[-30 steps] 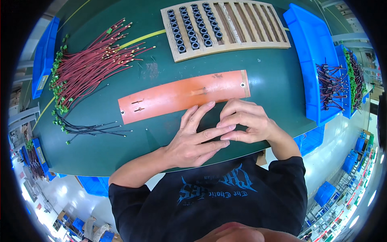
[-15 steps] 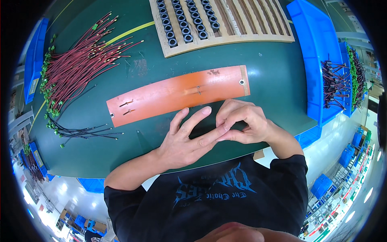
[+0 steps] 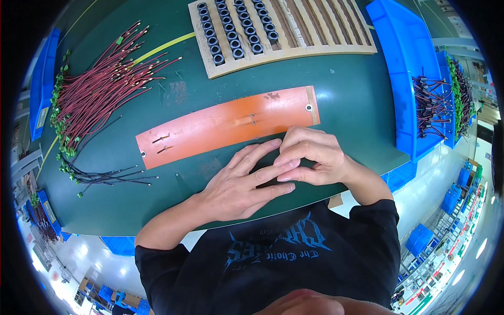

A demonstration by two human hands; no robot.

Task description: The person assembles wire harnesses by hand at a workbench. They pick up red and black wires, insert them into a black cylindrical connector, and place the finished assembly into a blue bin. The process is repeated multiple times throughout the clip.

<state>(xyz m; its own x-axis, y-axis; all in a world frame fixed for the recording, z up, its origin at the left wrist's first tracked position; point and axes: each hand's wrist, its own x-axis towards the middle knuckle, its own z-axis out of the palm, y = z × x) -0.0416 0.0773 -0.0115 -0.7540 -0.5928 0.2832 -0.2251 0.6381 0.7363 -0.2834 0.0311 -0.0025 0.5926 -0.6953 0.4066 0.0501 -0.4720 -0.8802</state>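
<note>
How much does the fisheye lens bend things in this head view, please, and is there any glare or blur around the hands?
In the head view, the wooden rack and blue bin curve strongly toward the black rim; the orange strip bows slightly. Lighting is even, with soft shadows under the left hand and right hand, both sharp. Bright glare shows only on the floor at right.

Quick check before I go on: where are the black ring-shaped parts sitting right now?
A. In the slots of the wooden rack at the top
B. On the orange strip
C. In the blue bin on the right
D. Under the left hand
A: the black rings sit in rows in the slots of the wooden rack at the far side of the table, while the blue bin holds wire bundles.
</note>
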